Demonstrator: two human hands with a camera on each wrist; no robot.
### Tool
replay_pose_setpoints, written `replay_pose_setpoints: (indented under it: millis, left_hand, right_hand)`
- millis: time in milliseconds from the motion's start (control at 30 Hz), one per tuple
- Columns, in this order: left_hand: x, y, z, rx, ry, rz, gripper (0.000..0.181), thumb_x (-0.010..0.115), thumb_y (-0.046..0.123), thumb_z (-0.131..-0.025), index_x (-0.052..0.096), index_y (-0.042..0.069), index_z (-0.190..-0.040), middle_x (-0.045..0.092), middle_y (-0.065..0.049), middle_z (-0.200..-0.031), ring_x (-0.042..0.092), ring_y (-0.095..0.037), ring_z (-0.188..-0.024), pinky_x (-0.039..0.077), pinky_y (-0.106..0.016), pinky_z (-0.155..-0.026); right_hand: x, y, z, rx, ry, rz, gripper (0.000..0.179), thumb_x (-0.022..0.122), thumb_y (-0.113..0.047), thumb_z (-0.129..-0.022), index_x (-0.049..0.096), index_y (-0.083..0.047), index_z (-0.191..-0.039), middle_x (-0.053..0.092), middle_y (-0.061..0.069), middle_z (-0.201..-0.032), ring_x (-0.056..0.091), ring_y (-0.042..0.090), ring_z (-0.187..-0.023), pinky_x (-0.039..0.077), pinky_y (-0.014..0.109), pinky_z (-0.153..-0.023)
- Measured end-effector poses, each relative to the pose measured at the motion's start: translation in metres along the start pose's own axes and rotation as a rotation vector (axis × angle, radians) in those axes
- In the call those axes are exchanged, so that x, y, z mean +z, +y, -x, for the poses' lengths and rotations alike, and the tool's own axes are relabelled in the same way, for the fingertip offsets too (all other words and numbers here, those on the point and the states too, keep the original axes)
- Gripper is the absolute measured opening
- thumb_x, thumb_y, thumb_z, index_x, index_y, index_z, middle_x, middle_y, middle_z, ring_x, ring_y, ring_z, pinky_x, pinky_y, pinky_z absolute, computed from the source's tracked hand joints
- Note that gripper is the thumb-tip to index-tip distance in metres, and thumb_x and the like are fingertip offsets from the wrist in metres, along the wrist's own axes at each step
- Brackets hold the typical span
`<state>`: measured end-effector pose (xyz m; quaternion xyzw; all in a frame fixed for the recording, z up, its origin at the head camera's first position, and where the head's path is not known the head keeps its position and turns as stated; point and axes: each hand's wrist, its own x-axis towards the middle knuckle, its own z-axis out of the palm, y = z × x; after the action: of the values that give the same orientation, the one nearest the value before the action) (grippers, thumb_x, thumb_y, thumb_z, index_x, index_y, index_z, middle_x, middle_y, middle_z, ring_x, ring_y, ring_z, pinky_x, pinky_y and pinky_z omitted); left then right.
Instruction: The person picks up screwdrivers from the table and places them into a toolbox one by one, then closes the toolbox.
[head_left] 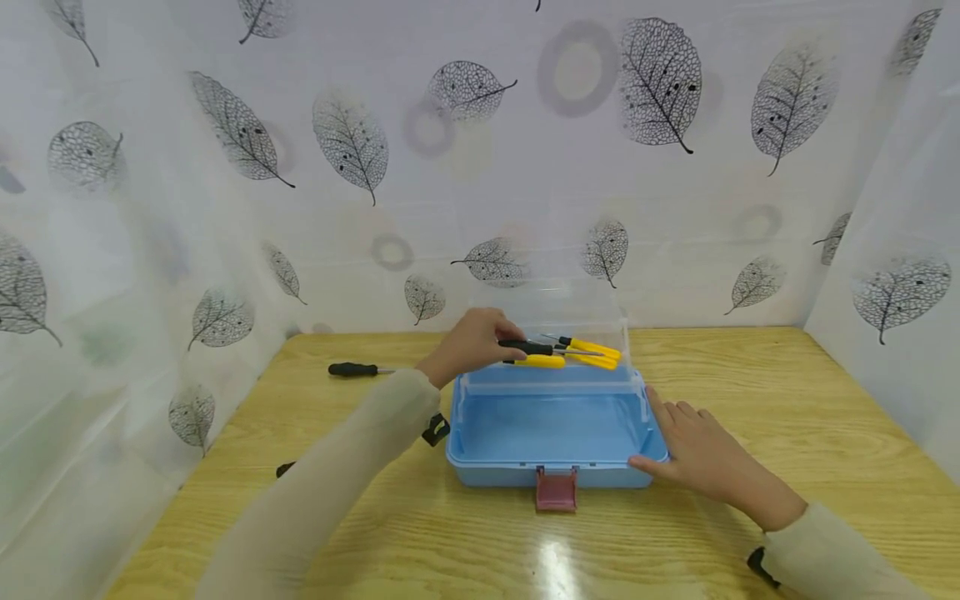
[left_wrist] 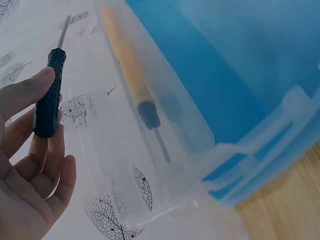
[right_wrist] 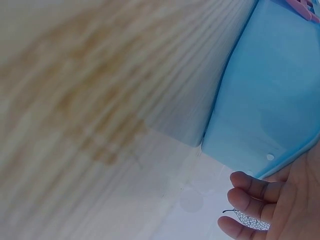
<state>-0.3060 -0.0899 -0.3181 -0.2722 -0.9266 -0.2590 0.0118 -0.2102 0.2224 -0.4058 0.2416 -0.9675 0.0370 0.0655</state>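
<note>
At the left, we see a small dark object [head_left: 285,469] partly covered by the person's left sleeve [head_left: 352,475]; we cannot tell what it is. Near it, farther back on the wooden table [head_left: 750,367], lies a screwdriver with a dark handle [head_left: 352,369]. Next comes the left hand [head_left: 474,343], raised above the back left of the blue box [head_left: 495,477] and pinching a black-handled screwdriver [head_left: 531,347] between thumb and fingers — its shaft points to the right. Just beyond and beside that tool, we find yellow-handled screwdrivers [head_left: 592,348] in the translucent compartment at the box's back. The box stands open, its pink latch [head_left: 557,493] hanging down at the front. At the right end we meet the right hand [head_left: 697,450], fingers relaxed — it rests against the box's side, thumb at the front corner of the rim.
</note>
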Motion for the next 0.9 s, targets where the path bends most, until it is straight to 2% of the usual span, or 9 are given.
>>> replay_pose_setpoints:
  millis: [133, 467, 667, 900]
  left_hand:
    - [0.005, 0.004, -0.005, 0.007, -0.013, 0.000, 0.026, 0.074, 0.026, -0.080, 0.074, 0.012, -0.102, 0.065, 0.001, -0.084, 0.050, -0.012, -0.072, 0.041, -0.022, -0.064]
    - [0.017, 0.005, -0.016, -0.020, -0.049, 0.037, 0.026, 0.074, 0.026, -0.081, 0.074, 0.013, -0.103, 0.071, 0.000, -0.098, 0.061, -0.011, -0.084, 0.050, -0.023, -0.072]
    - [0.025, 0.005, -0.020, -0.020, -0.066, 0.050, 0.026, 0.075, 0.026, -0.080, 0.074, 0.013, -0.102, 0.073, 0.001, -0.098, 0.060, -0.010, -0.084, 0.049, -0.021, -0.071]
    - [0.030, 0.008, -0.023, -0.037, -0.067, 0.046, 0.024, 0.076, 0.025, -0.079, 0.075, 0.013, -0.099, 0.073, 0.001, -0.097, 0.060, -0.010, -0.084, 0.049, -0.022, -0.075]
  right_hand:
    - [0.001, 0.000, 0.000, -0.001, 0.003, 0.007, 0.103, 0.057, -0.064, -0.081, 0.025, 0.011, -0.142, 0.056, 0.027, -0.125, 0.055, 0.040, -0.109, 0.044, 0.056, -0.086]
    - [0.001, 0.000, 0.001, -0.009, 0.016, 0.005, 0.102, 0.057, -0.064, -0.080, 0.027, 0.011, -0.142, 0.056, 0.027, -0.125, 0.056, 0.039, -0.108, 0.045, 0.055, -0.085]
    - [0.001, 0.000, 0.001, -0.008, 0.015, 0.008, 0.102, 0.057, -0.064, -0.080, 0.027, 0.011, -0.142, 0.056, 0.026, -0.125, 0.056, 0.039, -0.108, 0.045, 0.055, -0.085]
    - [0.001, -0.001, 0.001, -0.004, 0.015, 0.008, 0.102, 0.057, -0.064, -0.080, 0.028, 0.012, -0.141, 0.056, 0.026, -0.125, 0.056, 0.038, -0.107, 0.045, 0.055, -0.085]
